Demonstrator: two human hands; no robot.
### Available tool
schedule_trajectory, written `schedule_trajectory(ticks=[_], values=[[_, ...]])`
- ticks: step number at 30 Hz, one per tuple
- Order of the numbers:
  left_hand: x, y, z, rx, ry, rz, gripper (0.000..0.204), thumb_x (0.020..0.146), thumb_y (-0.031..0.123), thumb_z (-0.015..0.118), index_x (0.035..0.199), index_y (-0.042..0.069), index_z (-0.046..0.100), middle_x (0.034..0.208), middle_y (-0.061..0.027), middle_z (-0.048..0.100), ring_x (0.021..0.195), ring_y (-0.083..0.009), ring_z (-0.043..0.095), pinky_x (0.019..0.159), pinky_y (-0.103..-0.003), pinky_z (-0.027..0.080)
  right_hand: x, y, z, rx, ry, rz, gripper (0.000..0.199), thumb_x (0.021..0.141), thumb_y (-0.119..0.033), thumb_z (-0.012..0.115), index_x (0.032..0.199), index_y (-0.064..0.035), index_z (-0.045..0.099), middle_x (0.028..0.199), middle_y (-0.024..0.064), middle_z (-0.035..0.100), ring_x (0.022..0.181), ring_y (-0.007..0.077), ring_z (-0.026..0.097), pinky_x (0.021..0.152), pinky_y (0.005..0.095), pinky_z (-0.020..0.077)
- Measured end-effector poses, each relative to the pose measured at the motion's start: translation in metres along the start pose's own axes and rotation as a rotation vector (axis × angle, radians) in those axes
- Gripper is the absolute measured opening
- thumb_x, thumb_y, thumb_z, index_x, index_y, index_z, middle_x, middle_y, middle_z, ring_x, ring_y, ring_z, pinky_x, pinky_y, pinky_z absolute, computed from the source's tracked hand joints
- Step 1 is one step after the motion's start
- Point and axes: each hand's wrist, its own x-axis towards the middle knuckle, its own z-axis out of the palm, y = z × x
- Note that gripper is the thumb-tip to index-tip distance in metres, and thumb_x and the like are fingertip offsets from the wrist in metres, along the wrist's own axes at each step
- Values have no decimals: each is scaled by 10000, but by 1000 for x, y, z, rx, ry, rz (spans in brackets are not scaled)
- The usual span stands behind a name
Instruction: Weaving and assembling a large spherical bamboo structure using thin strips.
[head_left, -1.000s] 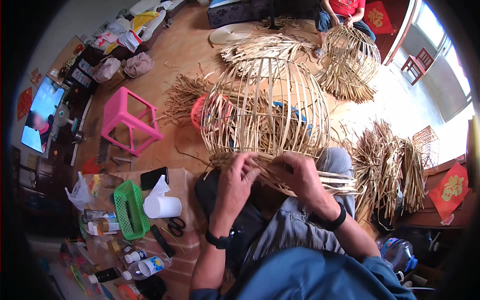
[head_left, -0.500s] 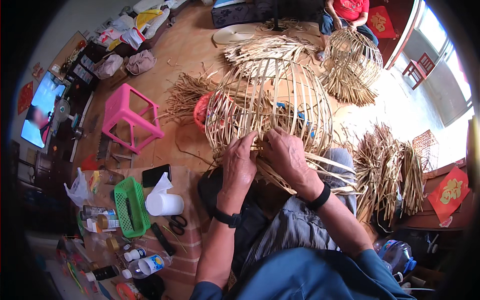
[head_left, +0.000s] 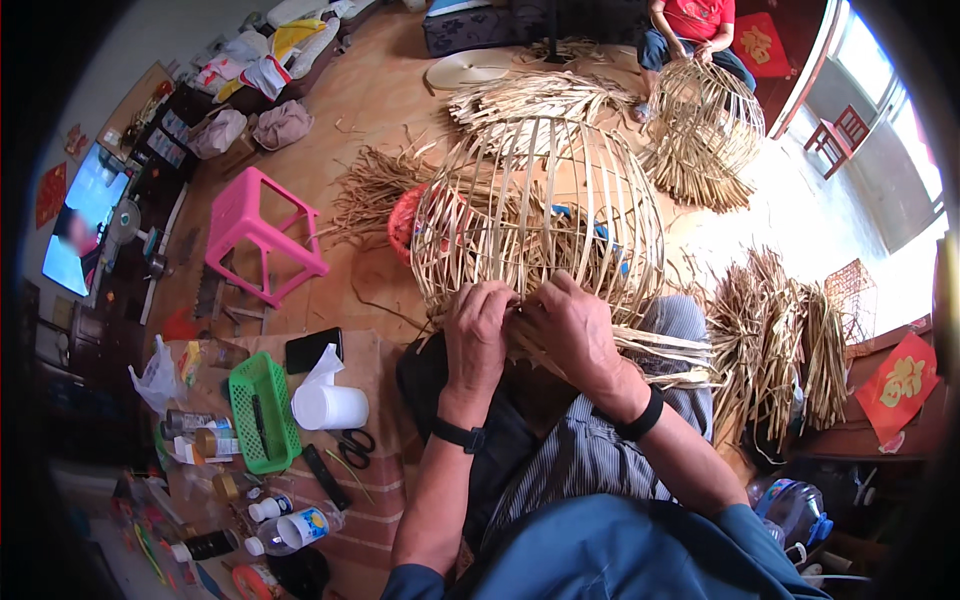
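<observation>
Landmark: the bamboo cage frame (head_left: 540, 215), a round open basket of thin strips; it stands on the floor and leans on the person's knees.
Left hand (head_left: 478, 335): at the lower rim of the frame, the fingers are closed around the strips there.
Right hand (head_left: 570, 330): just beside the left hand, touching it, also closed on the strips of the rim; loose strip ends (head_left: 665, 355) stick out to the right of the frame's rim.
Progress: the ribs of the frame already make a full dome, with some horizontal bands woven in. The lower rim seems to be in work, because free ends hang there; I judge the weaving is far along but the edge is not closed.
Green basket (head_left: 262, 412): on the low table (head_left: 375, 490), left of the frame and nearer; it holds a dark pen-like tool, the rest I cannot tell.
White paper roll (head_left: 328, 402): between green basket and frame, with scissors (head_left: 352, 443) just beside it.
Pink stool (head_left: 258, 235): left of the frame, on the floor.
Strip bundles (head_left: 775, 345): right of the frame, in heaps.
Second cage (head_left: 705, 125): beyond the frame, held by another person.
</observation>
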Motion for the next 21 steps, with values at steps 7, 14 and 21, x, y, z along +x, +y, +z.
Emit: schedule_trajectory(ticks=[7,14,21], values=[[1,11,-17,172,-123,150,140,909,13,675,1041,39,713,1234,-125,688,1220,-313,649,1059,-469,519,-30,15,-11,-169,24,-33,257,920,-234,768,1054,-71,622,1049,132,583,1007,344,620,807,474,553],[29,4,-23,57,-297,178,253,869,-36,729,1112,25,685,1091,-142,712,1124,-353,678,978,-452,558,-44,39,-25,-316,-112,-35,231,887,-137,694,1082,-44,612,1048,136,587,1043,334,606,897,462,527],[50,-1,-28,-132,-468,3,476,850,-61,780,1292,59,650,1100,-160,723,1066,-380,690,952,-473,555,-50,49,-38,-286,-193,-58,250,896,-97,644,1120,-25,559,1030,136,598,1002,335,664,853,458,565]])
